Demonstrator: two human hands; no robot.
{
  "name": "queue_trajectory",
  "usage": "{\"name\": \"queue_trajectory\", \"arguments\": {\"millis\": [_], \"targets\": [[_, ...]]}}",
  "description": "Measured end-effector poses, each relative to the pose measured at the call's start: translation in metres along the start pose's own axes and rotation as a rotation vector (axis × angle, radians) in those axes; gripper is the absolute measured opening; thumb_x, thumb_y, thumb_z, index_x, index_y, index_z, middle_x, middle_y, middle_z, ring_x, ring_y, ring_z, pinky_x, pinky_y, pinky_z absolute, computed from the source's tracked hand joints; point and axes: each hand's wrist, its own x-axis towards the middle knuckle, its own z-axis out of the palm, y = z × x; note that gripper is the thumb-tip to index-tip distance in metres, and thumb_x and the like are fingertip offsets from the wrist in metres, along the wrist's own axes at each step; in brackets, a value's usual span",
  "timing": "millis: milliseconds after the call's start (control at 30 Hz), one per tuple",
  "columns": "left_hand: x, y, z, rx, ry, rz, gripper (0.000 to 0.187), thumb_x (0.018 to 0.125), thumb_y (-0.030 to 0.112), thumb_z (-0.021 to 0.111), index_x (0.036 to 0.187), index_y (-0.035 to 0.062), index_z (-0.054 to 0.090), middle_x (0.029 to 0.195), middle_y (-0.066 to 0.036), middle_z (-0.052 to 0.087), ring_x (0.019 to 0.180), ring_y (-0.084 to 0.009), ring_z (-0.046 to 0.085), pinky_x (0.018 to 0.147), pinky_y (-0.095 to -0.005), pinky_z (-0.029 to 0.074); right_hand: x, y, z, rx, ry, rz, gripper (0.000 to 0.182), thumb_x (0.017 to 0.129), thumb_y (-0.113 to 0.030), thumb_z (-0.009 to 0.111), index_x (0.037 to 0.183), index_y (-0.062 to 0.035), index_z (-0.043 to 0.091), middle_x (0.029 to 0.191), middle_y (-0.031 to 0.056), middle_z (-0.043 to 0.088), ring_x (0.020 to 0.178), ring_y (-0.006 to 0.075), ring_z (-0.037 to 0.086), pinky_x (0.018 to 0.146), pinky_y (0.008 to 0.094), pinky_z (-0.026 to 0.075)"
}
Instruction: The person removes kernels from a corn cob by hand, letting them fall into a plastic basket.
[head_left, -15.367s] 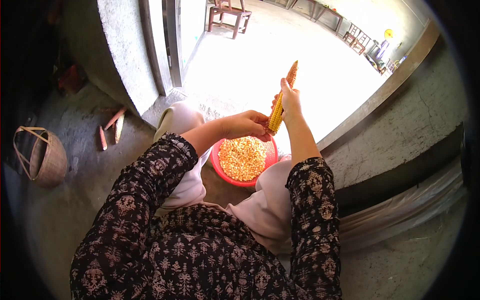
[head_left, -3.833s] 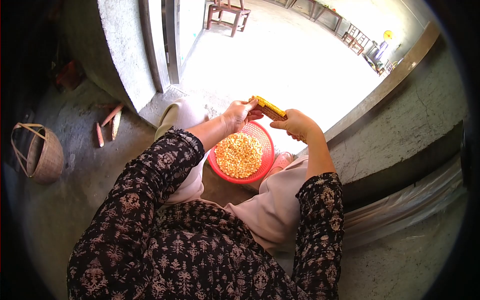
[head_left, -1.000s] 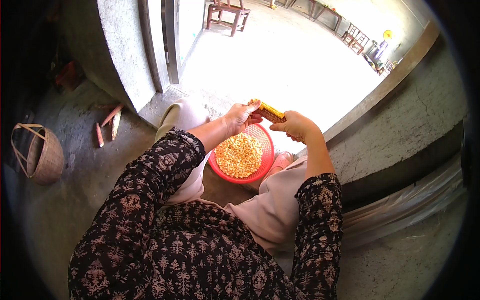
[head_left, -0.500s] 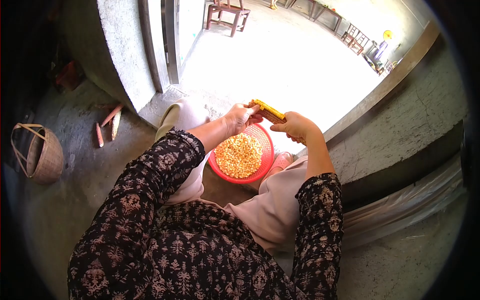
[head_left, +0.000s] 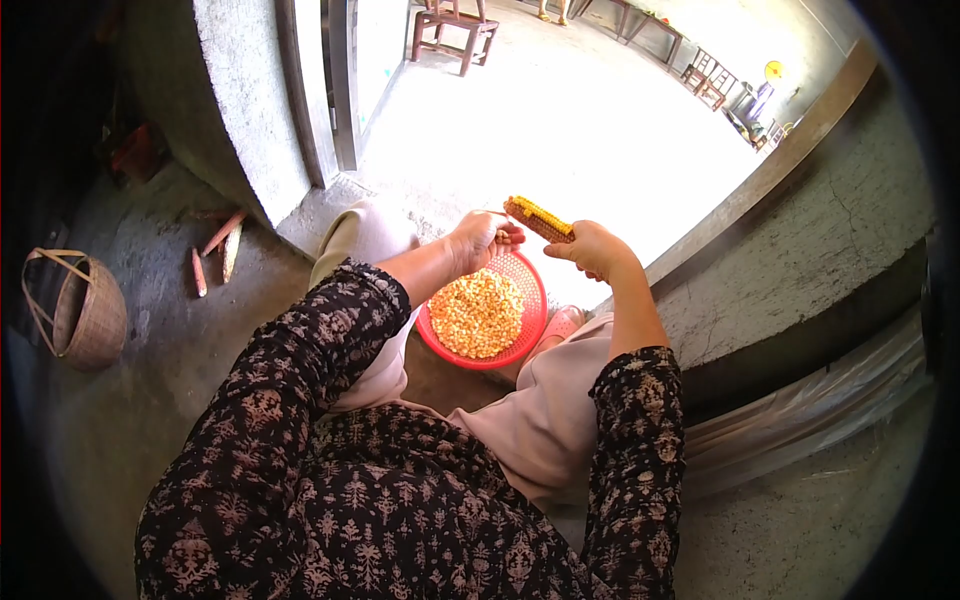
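Note:
My right hand (head_left: 598,250) grips an ear of corn (head_left: 538,218) by its near end. Yellow kernels still line its upper side, while the side facing me shows bare brownish cob. Just left of the ear, and apart from it, my left hand (head_left: 478,242) is closed with its fingers curled; a few corn kernels seem to show at the fingertips. Below both hands, between my feet, a red plastic basket (head_left: 538,300) with a perforated wall holds a heap of loose corn kernels (head_left: 476,312).
Several stripped cobs (head_left: 222,235) lie on the floor at left, near a woven basket (head_left: 98,310) with a handle. A doorway frame (head_left: 345,90) and a wooden chair (head_left: 452,40) stand ahead. A low wall (head_left: 800,270) runs along the right. Another person's feet (head_left: 552,17) show at the far top.
My left hand has come off the ear of corn and drawn slightly down, leaving a gap. My right hand keeps its hold. Another person's feet have shifted at the top.

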Motion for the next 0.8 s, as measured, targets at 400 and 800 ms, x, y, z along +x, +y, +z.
{"name": "queue_trajectory", "arguments": {"millis": [400,800], "targets": [[-0.011,0.009,0.01,0.198,0.096,-0.161,0.075,0.078,0.048,0.051,0.129,0.0029,0.022,0.13,-0.022,0.024,0.126,-0.0298,0.013,0.095,-0.0594,0.012,0.006,0.0,0.002,-0.156,0.093,0.004,0.042,0.073,-0.036,0.062,0.072,0.0056,0.057,0.055,0.0111,0.053,0.046,0.0187,0.053,0.044,0.0305,0.044],[-0.005,0.002,0.008,0.254,0.117,0.02,0.043,0.075,0.047,0.059,0.091,0.0075,0.055,0.083,-0.009,0.059,0.079,-0.018,0.049,0.078,-0.0393,0.037,0.002,-0.006,0.003,-0.05,0.005,-0.016,0.035,0.073,-0.032,0.062,0.083,0.0006,0.053,0.055,0.0019,0.046,0.043,0.0111,0.043,0.037,0.0256,0.036]]}}
